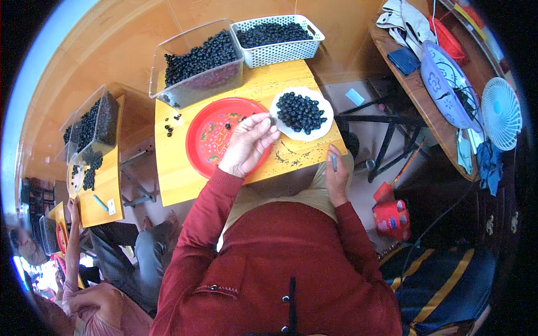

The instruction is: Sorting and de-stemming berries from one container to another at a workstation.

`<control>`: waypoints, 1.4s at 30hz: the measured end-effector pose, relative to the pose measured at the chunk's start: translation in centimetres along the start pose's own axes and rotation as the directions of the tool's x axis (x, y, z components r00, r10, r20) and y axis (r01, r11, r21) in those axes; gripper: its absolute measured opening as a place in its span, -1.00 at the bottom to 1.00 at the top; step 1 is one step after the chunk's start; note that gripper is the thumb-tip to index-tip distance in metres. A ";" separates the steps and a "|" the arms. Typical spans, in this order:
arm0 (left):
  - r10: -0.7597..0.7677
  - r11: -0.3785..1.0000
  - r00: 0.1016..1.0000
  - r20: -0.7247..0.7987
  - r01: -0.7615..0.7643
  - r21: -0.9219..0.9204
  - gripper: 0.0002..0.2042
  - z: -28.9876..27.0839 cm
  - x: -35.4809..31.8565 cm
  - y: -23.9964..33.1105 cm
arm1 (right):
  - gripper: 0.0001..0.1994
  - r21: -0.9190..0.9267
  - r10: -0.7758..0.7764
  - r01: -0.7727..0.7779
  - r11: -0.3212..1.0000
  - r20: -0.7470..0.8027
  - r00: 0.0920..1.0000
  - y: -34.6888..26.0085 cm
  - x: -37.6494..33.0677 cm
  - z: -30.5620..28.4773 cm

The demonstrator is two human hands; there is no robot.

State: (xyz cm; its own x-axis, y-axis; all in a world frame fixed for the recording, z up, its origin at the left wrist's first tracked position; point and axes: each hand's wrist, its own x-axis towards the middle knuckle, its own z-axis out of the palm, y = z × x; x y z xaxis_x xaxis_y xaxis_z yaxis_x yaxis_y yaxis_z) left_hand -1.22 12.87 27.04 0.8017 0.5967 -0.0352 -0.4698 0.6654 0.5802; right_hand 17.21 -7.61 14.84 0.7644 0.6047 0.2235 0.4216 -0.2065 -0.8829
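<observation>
My left hand (250, 144) is raised over the right side of a round red tray (197, 130) with a printed pattern. Its thumb and fingertips are pinched on a small dark round piece, beside the rim of a white scalloped plate (322, 130). That plate carries a heap of dark, bead-like or berry-like round pieces (300, 112); their exact kind is unclear. A few more lie in the red tray, partly covered by my hand. Low by the table's right front corner, my right hand (338, 178) holds a short teal stick-like tool (334, 162), mostly hidden in its fingers.
A clear plastic bin (204, 92) and a white perforated basket (280, 55), both full of dark pieces, stand at the back of the yellow table (174, 173). Dark crumbs dot the tabletop. Left, another person's hand (73, 207) touches a pale plate. Right stands a wooden table with a fan (500, 113).
</observation>
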 end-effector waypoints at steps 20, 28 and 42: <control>-0.029 0.998 0.999 -0.016 0.028 -0.062 -0.85 1.1 -2.3 -2.7 | -0.66 0.093 -0.259 0.247 0.965 0.163 0.952 -10.2 0.6 -2.6; -0.040 0.999 0.999 0.016 0.041 -0.030 -0.86 3.0 -2.5 -4.0 | -0.73 0.305 -0.398 0.331 0.893 0.192 0.897 -14.4 1.5 -1.7; -0.025 0.999 0.999 0.045 0.026 -0.029 -0.87 4.5 -3.0 -6.1 | -0.78 0.350 -0.513 0.441 0.826 0.145 0.846 -13.7 1.6 -2.9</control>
State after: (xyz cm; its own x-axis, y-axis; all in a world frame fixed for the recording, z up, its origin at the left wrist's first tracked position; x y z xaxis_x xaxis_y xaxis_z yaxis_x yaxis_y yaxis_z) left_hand 0.88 5.03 27.31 0.8290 0.5591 -0.0129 -0.4592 0.6937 0.5549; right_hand 14.04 -5.99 28.52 0.3598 0.7289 0.5824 0.5145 0.3657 -0.7756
